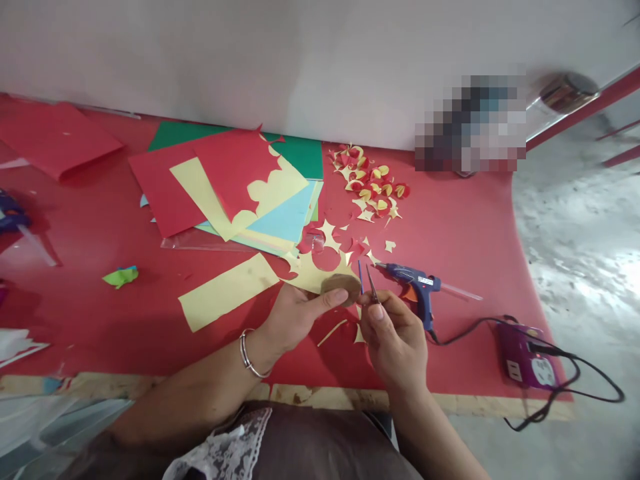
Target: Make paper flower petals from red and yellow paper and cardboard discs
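My left hand [300, 313] is closed on a yellow paper sheet [313, 273] with curved cut-outs along its edge, and its thumb presses a round brown piece [343, 288] against the paper. Close by on the right, my right hand [395, 330] grips small scissors [373, 285], whose blades point away from me and look slightly apart beside the brown piece. A yellow paper strip [227, 293] lies left of my left hand. Beyond my hands are yellow paper scraps [327, 235] and a pile of small red and yellow pieces [367, 183].
A blue glue gun [423, 287] lies just right of my right hand, its cable running to a purple power socket [530, 357]. Stacked coloured papers [285, 220] lie at the back left. A bottle [565, 97] stands at the back right beside a blurred patch.
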Demonstrator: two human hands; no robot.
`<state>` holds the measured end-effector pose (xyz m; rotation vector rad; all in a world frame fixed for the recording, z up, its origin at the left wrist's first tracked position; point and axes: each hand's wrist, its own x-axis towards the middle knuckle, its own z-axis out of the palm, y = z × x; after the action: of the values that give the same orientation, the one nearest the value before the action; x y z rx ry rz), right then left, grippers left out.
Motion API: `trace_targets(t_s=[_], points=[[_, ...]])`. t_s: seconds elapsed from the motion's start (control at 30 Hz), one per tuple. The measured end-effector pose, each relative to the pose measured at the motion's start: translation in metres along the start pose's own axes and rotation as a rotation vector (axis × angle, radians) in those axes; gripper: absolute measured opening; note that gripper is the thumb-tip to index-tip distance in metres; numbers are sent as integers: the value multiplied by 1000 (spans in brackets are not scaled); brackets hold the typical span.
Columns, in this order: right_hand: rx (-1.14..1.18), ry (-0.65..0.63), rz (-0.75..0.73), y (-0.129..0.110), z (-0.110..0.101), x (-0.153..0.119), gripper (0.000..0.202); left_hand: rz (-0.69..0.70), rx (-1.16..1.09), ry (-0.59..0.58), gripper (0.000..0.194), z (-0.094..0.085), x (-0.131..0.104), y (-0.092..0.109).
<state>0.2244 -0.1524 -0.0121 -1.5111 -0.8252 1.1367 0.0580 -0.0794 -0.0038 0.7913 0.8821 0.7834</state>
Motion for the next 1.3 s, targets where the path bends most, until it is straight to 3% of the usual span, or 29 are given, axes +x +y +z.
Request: trace_targets(t_s=[0.17,0.4,0.63,1.1,1.3], points=[[-128,-34,-52,6,-18,-3,52,33,23,-65,34,-5,4,1],[-211,-81,-62,6,-25,-4,57,108,53,-193,29,-4,5,3],[-206,-100,-30,0,-28,-5,58,140,56,-230,19,-7,5,3],[-325,-130,-37,-30,-32,-7,56,110,27,-299,20,-9,8,5],[-341,-142,-40,-30,-35,-7,56,88,1,-340,19,-8,7,5]])
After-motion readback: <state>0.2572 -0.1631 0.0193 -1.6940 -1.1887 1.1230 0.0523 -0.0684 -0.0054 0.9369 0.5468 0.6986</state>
